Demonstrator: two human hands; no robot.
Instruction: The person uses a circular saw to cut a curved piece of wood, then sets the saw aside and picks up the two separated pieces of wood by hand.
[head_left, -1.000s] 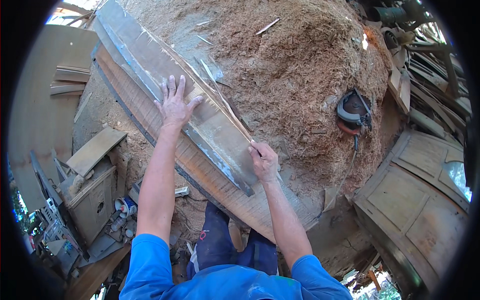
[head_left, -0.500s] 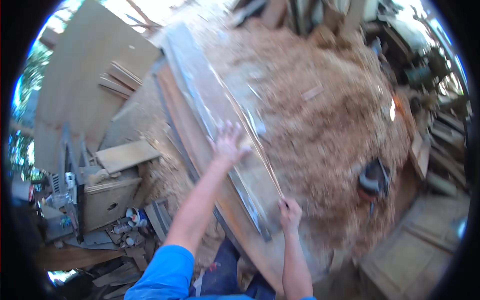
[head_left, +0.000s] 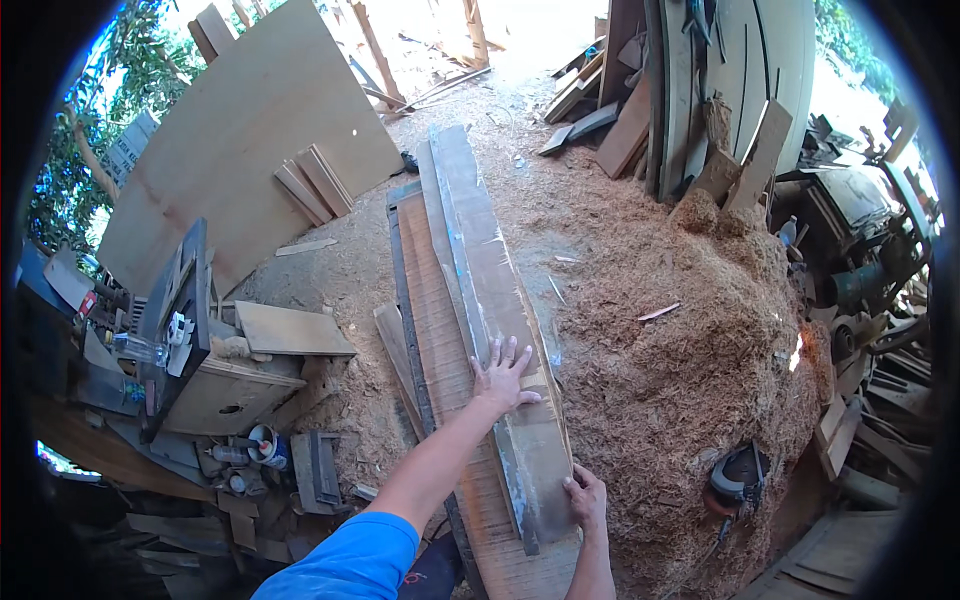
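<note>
Fingers of the left hand are spread, pressing on the face of the long worn board. Right hand is at the board's right edge, near the close end, thumb and fingers curled; cannot tell if they pinch the edge itself or a thin strip along it.

Board lies lengthwise on the wider brown timber surface, far end pointing away from the person, blue-white flaking paint down its left side.

Change: half a second ago a pale split line runs along the right edge down to the right hand; now that edge reads darker and the gap looks narrower. View also swings up, so more yard shows at the top. Left hand stays flat on the face. For the work: board looks steadied from above and handled at its edge, both contacts kept.

Around: shavings heap to the right, circular saw resting on it, plywood sheet far left.
</note>
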